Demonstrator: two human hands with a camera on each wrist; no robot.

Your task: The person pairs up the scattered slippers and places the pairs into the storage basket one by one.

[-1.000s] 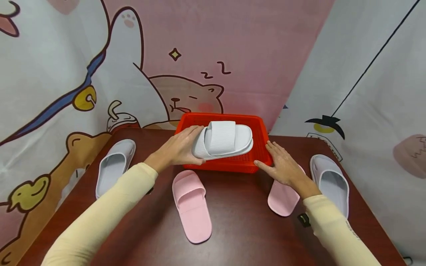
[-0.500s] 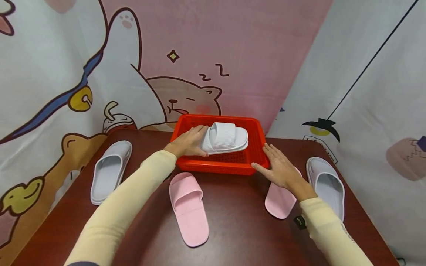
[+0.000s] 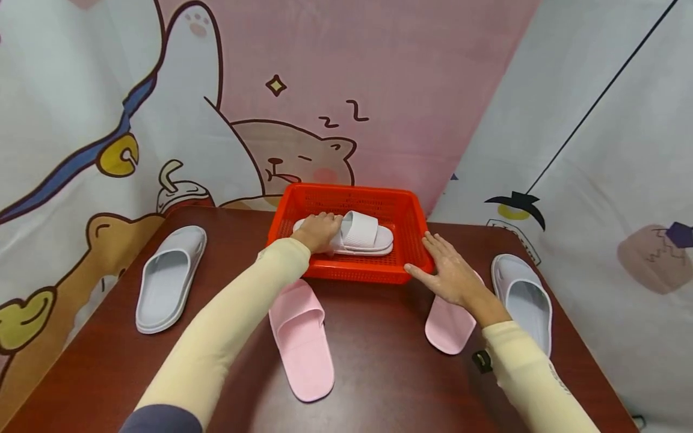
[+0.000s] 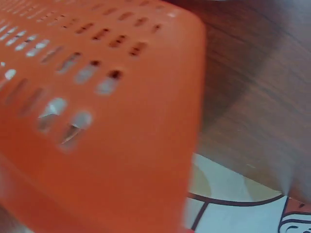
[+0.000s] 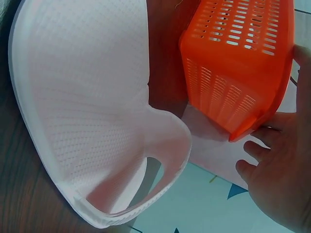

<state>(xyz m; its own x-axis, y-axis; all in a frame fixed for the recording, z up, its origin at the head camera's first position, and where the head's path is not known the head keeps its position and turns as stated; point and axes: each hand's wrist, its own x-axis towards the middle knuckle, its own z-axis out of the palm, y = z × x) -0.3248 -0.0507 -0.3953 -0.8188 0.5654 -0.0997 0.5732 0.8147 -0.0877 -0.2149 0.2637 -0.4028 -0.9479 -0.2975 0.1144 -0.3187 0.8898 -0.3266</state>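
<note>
Moved since half a second ago: white slipper, lowered deeper into the red basket together with the left hand.
Left hand: inside the basket, fingers curled over the slipper's rear part, holding it; thumb hidden.
White slipper: inside the basket, sole down, strap upward, toe pointing right.
Right hand: spread wide, fingers at the basket's right rim, holding nothing.
Pink slippers, two: one in front of the basket; one partly hidden beneath the right hand.
Grey slippers, two: one at far left, one at far right.
Surface: dark reddish-brown table.
</note>
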